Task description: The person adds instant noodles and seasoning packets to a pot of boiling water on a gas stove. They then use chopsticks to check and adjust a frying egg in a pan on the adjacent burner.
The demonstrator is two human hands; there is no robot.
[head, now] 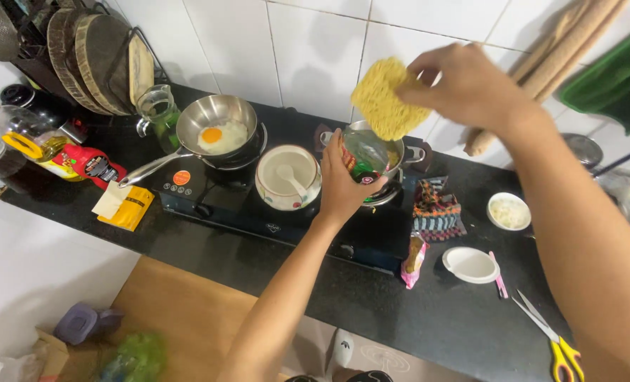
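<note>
Head view, looking down: the right hand (467,85) pinches a dry block of instant noodles (388,99) by one edge between thumb and fingertips, so the yellow cake hangs free above the small steel pot (382,159) on the right burner of the black stove (258,205). The left hand (343,180) is closed around the noodle wrapper (361,155), held just beside the pot's rim, its open mouth turned up toward the block, as if the block came out of it. Left of that hand, touching nothing, a cream bowl with a spoon (288,177) sits on the stove between the burners. On the left burner a steel pan (219,127) holds a fried egg (219,136), its long handle pointing out toward the counter (428,311) edge. To the right, near the pot, lie a patterned cloth (436,209), a small seasoning sachet (414,262), a little white bowl (509,211), a white lid (470,265), and scissors with yellow handles (552,339), all within reach.
</note>
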